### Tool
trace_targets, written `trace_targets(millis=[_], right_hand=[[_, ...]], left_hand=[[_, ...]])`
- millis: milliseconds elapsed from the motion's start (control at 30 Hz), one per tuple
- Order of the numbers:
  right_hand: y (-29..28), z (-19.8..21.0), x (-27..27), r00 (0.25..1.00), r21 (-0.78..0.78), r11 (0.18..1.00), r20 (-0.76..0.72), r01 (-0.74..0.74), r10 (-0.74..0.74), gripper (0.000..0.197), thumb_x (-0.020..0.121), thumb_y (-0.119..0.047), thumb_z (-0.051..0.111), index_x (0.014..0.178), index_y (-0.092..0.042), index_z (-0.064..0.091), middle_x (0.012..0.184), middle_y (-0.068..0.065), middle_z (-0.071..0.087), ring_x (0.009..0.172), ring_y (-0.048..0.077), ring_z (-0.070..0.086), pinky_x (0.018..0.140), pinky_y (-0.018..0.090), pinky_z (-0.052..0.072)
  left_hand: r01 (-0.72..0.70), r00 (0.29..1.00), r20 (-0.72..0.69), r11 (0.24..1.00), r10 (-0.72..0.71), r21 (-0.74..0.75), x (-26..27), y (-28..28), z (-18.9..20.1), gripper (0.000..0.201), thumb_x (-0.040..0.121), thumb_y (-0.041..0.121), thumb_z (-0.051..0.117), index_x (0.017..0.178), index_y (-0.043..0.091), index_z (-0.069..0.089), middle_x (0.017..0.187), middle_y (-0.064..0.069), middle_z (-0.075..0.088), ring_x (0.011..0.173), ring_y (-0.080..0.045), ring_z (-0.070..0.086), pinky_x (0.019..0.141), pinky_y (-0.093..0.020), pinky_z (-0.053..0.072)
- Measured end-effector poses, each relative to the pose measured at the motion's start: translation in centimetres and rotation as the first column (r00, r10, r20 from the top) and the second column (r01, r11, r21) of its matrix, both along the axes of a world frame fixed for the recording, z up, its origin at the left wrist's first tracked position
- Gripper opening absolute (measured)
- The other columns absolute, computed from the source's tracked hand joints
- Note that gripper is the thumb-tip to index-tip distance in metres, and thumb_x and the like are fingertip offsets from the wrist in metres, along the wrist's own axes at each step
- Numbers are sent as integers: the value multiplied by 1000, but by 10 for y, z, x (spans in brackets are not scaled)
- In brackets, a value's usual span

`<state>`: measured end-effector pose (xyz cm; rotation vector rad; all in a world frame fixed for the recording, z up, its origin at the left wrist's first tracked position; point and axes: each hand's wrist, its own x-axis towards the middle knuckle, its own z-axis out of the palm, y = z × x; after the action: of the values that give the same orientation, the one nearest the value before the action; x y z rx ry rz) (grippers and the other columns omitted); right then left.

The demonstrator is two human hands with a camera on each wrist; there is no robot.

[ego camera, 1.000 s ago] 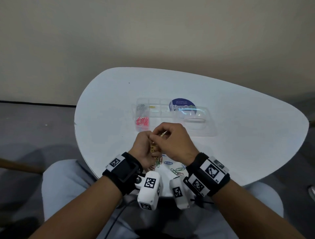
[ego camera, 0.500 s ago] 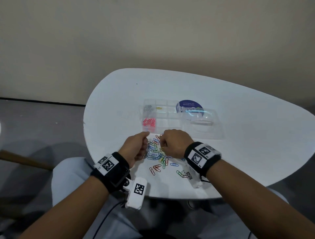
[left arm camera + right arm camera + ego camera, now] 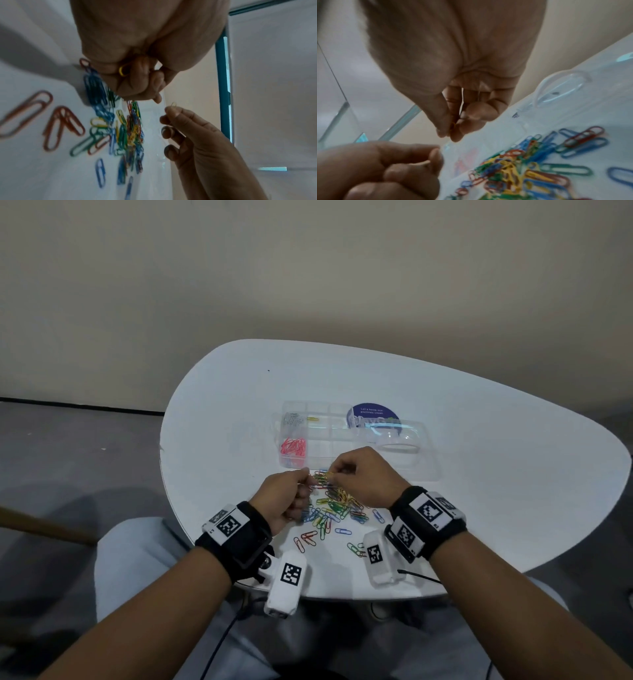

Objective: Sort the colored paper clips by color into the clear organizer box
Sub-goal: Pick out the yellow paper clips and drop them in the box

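A pile of mixed coloured paper clips (image 3: 334, 503) lies on the white table (image 3: 479, 474), just in front of the clear organizer box (image 3: 320, 455). One box compartment holds pink clips (image 3: 293, 447), another silver clips (image 3: 293, 419), a third a yellow clip (image 3: 312, 418). My left hand (image 3: 305, 484) is curled at the pile's far left edge, holding yellow clips (image 3: 123, 70) in its palm. My right hand (image 3: 334, 474) hovers over the pile's far edge. Its thumb and forefinger pinch a single yellow clip (image 3: 173, 104), also visible as a yellow clip (image 3: 453, 125) between the fingertips in the right wrist view.
The box's clear lid (image 3: 399, 450) lies open to the right of the compartments. A round blue sticker (image 3: 373, 414) shows behind it. Loose orange clips (image 3: 305, 539) and blue clips (image 3: 342, 531) lie toward the table's near edge. My lap is below.
A second ago my hands were pressed together above the pile. They have separated and dropped to the pile's far edge, the right one now pinching a yellow clip.
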<state>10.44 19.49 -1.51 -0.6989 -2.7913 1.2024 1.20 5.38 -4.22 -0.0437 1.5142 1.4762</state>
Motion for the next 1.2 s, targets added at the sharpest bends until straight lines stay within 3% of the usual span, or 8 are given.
trace_targets(millis=[133,233,333,400,533,667,833,1200], right_hand=[[-14,17,0,996,-110,993,-83,-45,36,7,83,-20,75,82,-14,78,73,-6,73,57,-4,57,59,12,45],[-16,18,-2,995,-79,996,-89,-48,41,7,84,-21,74,82,-16,78,75,-5,73,57,-5,57,62,14,46],[-11,8,-5,998,58,997,40,-49,47,7,83,-19,71,79,-19,77,77,-7,72,67,3,62,71,29,54],[-13,-1,-7,982,151,982,170,-110,84,7,82,-18,70,81,-21,76,82,-6,72,77,12,65,76,32,55],[-15,-8,-11,939,232,956,328,-182,99,4,79,-18,71,81,-20,74,81,-2,71,78,17,66,66,28,51],[-12,-9,-13,936,236,955,339,-180,92,13,77,-12,67,67,-20,70,73,-4,69,76,17,65,63,27,49],[-6,-6,-7,969,145,979,224,-144,109,10,79,-6,63,74,-12,70,73,-6,64,73,14,61,66,26,48],[-18,-11,12,945,147,968,287,-204,156,23,84,-8,58,94,-19,76,107,-1,71,96,17,65,86,31,54]], left_hand=[[-8,921,388,991,-46,135,3,4,-3,41,99,37,43,72,12,58,56,0,49,38,-9,46,31,-11,24],[-47,891,454,988,-25,146,2,4,-9,38,98,35,48,68,14,58,57,0,52,39,-9,50,31,-11,26],[-55,967,249,998,44,38,1,2,-5,43,97,33,50,59,22,33,48,5,30,34,-8,24,31,-14,14],[84,992,-90,993,-92,-88,1,-1,1,50,95,35,56,52,23,33,46,5,24,36,-11,19,37,-17,15],[305,695,-531,868,-484,-392,-4,-6,2,53,84,38,72,47,19,39,47,4,36,45,-14,31,53,-27,29],[407,515,-578,774,-633,-485,-8,-7,0,21,74,30,83,72,16,67,67,2,65,60,-11,57,64,-26,47],[404,324,-590,672,-740,-621,-8,-6,4,13,79,29,78,92,27,75,77,8,67,74,-8,59,68,-23,44],[341,391,-650,759,-652,-555,-22,-15,-6,8,83,25,74,90,23,78,72,20,60,66,3,54,61,-16,39]])
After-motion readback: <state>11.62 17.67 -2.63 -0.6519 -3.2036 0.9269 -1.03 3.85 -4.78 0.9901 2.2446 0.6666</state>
